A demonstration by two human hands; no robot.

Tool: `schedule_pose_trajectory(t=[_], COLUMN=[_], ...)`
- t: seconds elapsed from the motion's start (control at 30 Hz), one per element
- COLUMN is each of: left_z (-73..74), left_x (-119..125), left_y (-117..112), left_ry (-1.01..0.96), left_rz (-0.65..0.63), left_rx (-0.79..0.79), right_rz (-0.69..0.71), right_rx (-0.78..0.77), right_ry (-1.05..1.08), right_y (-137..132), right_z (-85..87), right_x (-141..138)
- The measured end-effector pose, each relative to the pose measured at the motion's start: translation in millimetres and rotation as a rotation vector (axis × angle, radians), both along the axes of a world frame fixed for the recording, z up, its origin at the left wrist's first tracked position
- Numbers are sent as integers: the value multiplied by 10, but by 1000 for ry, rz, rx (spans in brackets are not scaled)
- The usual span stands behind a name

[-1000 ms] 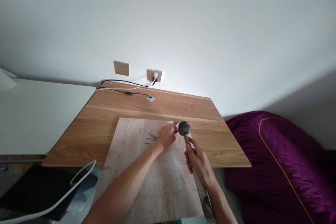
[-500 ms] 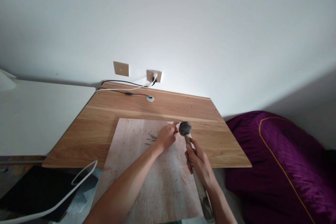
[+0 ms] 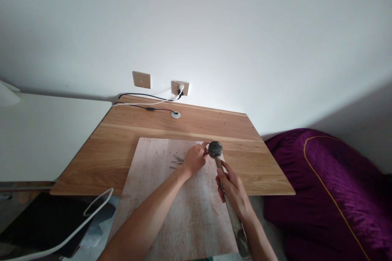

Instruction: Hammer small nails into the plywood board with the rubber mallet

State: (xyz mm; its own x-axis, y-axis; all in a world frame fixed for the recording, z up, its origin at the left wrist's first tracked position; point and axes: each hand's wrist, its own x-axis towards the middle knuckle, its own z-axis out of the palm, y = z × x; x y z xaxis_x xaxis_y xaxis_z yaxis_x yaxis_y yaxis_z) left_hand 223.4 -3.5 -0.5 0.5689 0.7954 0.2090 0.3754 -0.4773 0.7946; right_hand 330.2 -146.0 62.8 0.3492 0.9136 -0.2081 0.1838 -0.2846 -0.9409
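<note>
A wooden-handled hammer (image 3: pixel 234 224) with a round dark head is in my right hand (image 3: pixel 233 189), the fingers wrapped round its upper handle. The head is beside the fingertips of my left hand (image 3: pixel 195 158), over the far right part of a pale, worn wooden board (image 3: pixel 183 228). My left thumb and fingers are pinched together near the board; whatever lies between them is too small and hidden to make out. Left of that hand, several loose nails (image 3: pixel 177 159) lie in a small pile. A row of small dark dots runs along the board's far side.
Beneath the board is a brown wooden desk (image 3: pixel 254 159). Black and white cables (image 3: pixel 147 104) run along its back to a wall socket (image 3: pixel 180 88). A white table (image 3: pixel 45 138) stands at left, something covered in purple cloth (image 3: pixel 324 187) at right. A white tube (image 3: pixel 76 228) curves at lower left.
The hammer head has shifted very slightly to the left, nearer my left fingertips. Both hands keep almost the same place and the same grip.
</note>
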Motion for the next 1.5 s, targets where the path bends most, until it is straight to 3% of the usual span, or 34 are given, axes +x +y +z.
schedule_pose_trajectory(t=[0.2,0.43,0.63,0.9,1.5], left_z=[-72,-54,-68,16,18], left_x=[15,9,15,-1,-9], left_y=[8,14,18,-3,-3], left_ry=[13,25,36,8,14], left_rz=[-1,10,-2,6,3], left_rx=[23,19,16,14,7], right_rz=[-97,-14,-38,2,0], right_rx=[192,13,57,-34,8], right_ry=[-11,-8,-9,-45,8], right_y=[-52,-7,-24,15,26], right_z=[191,-54,16,-92,-97], right_x=[-34,9,-11,42,15])
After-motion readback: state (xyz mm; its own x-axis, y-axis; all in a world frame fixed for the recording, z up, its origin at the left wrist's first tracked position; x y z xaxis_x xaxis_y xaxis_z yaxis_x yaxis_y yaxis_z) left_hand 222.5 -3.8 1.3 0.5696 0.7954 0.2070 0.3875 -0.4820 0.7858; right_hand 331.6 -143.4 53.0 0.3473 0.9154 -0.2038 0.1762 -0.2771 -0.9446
